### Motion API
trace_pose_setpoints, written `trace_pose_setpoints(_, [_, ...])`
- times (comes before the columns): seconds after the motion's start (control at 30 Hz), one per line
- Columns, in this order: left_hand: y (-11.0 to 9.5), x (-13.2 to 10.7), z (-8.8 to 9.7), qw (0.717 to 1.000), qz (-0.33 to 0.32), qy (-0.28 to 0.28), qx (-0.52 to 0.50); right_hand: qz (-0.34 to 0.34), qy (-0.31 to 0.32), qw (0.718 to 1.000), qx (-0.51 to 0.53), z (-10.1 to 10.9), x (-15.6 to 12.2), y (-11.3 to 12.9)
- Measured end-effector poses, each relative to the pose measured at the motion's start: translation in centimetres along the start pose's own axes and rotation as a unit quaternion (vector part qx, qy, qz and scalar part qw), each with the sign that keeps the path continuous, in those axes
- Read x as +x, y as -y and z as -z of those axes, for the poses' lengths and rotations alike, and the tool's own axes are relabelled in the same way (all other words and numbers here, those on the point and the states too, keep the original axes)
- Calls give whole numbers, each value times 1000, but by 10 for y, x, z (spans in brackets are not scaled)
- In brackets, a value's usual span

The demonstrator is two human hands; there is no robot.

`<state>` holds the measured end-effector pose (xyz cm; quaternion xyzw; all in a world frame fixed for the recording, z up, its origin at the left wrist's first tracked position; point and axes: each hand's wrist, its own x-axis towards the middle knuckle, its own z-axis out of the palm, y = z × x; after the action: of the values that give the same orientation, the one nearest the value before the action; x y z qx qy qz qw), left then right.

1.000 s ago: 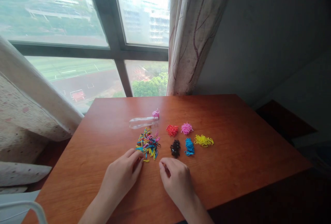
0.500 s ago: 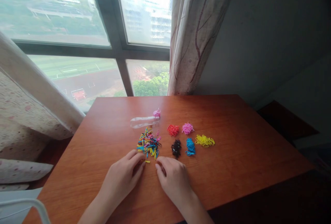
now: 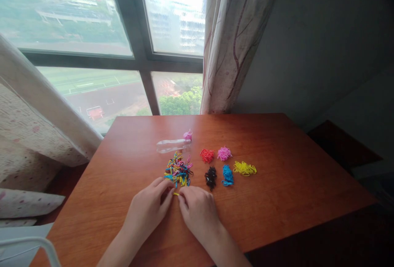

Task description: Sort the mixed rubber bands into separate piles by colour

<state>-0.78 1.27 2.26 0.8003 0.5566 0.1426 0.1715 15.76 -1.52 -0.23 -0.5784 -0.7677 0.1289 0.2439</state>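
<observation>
A small yellow rubber band point(image 3: 176, 194) spans the gap between my two hands, just in front of a mixed pile of coloured rubber bands point(image 3: 179, 170). My left hand point(image 3: 152, 201) pinches its left end between thumb and fingertips. The fingertips of my right hand point(image 3: 198, 205) are closed at its other end, partly hiding it. To the right lie sorted heaps of one colour each: red bands point(image 3: 207, 155), pink bands point(image 3: 224, 153), black bands point(image 3: 211, 177), blue bands point(image 3: 227, 175) and yellow bands point(image 3: 245, 168).
Behind the mixed pile a clear plastic bottle point(image 3: 170, 146) lies on its side, with a pink cap point(image 3: 187, 135) at its right end. The wooden table point(image 3: 292, 176) reaches toward a window and curtains point(image 3: 237, 45). A white curved rail point(image 3: 33, 240) stands at the lower left.
My right hand has moved left toward my left hand, and its fingertips now meet the yellow rubber band. My left hand has stayed nearly in place, still pinching.
</observation>
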Motion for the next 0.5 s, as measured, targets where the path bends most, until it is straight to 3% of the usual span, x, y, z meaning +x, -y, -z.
trace_pose_setpoints(0.17, [1, -2, -2, 1000, 7, 0, -5, -6, -6, 1000, 22, 8, -7, -1])
trace_pose_setpoints(0.3, [1, -3, -1, 1000, 11, 4, -3, -27, -45, 995, 82, 24, -15, -14])
trace_pose_setpoints(0.5, [-1, -4, -2, 1000, 20, 6, 10, -126, -169, 974, 80, 62, -30, -82])
